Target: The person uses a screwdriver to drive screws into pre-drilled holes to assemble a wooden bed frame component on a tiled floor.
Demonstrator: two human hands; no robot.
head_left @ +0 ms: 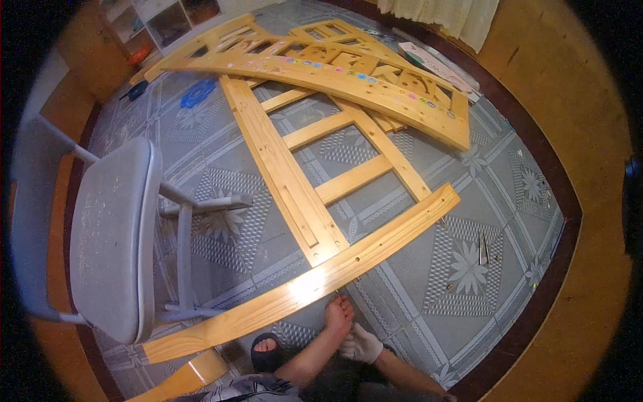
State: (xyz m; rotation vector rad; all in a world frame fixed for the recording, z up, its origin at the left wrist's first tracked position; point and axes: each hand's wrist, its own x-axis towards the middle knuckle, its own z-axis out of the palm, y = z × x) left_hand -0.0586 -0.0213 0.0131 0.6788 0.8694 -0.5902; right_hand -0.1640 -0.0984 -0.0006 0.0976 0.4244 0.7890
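My bare left hand (339,315) is closed just below the near edge of a long pale wooden beam (268,301). A small thin piece shows between its fingertips and the beam, too small to name. Lower and to the right, my right hand (362,344) wears a white glove, its fingers curled close to the left hand; what they grip is hidden. The beam lies across the near end of a wooden ladder-like frame (281,161), touching its two long rails. Several holes dot the beam.
Beyond lie a large wooden panel with coloured decorations (348,77) and a blue plastic item (197,94). A grey folding chair (114,241) stands left. Thin metal pieces (483,248) lie on the patterned floor at right. A curved wooden piece (201,372) is near my dark sandal (268,355).
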